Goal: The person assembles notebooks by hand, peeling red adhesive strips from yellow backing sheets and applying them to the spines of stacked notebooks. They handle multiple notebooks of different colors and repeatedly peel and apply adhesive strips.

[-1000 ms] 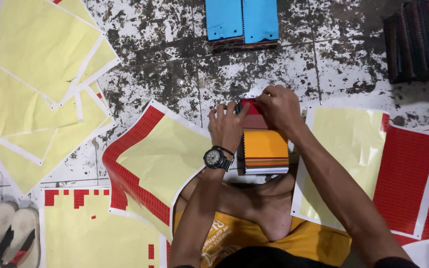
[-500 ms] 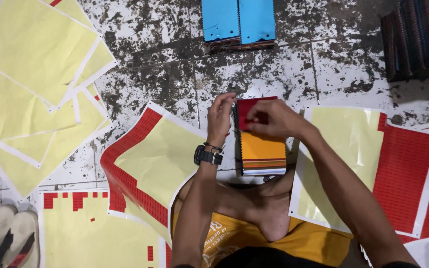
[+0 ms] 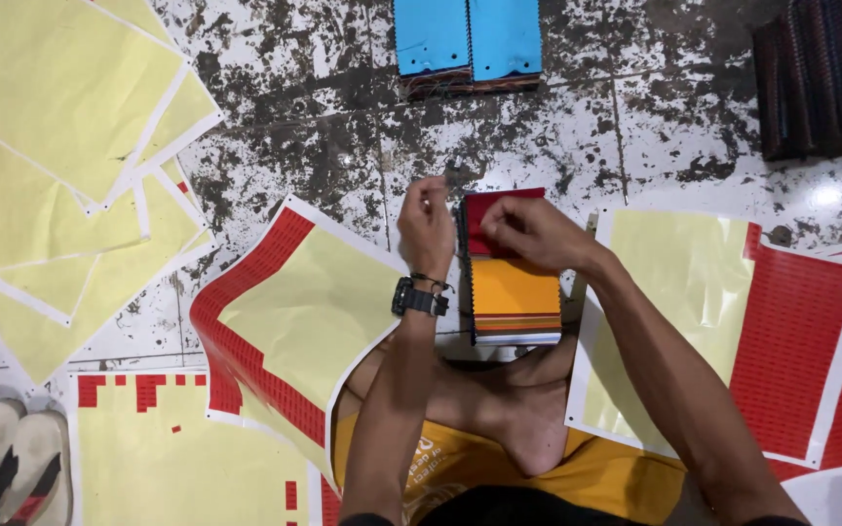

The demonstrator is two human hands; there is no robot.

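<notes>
A thick stack of fabric swatches (image 3: 516, 297), orange on top with a red piece at its far end, lies on the floor in front of my folded legs. My right hand (image 3: 528, 232) rests on the red end of the stack, fingers pinched together against it. My left hand (image 3: 427, 222), with a black wristwatch, is raised just left of the stack and pinches something small between thumb and fingers; I cannot tell what it is. A curled red sticker sheet with a yellow middle (image 3: 289, 321) lies under my left forearm.
Yellow backing sheets (image 3: 60, 127) cover the floor at the left. Red sticker sheets (image 3: 801, 341) lie at the right. A blue-topped swatch stack (image 3: 468, 44) sits ahead, a dark stack (image 3: 821, 78) at the top right. Sandals (image 3: 12, 468) lie at the bottom left.
My left hand has lifted off the stack's left edge and pulled up and away with its fingers pinched. My right hand stays on the red end.
</notes>
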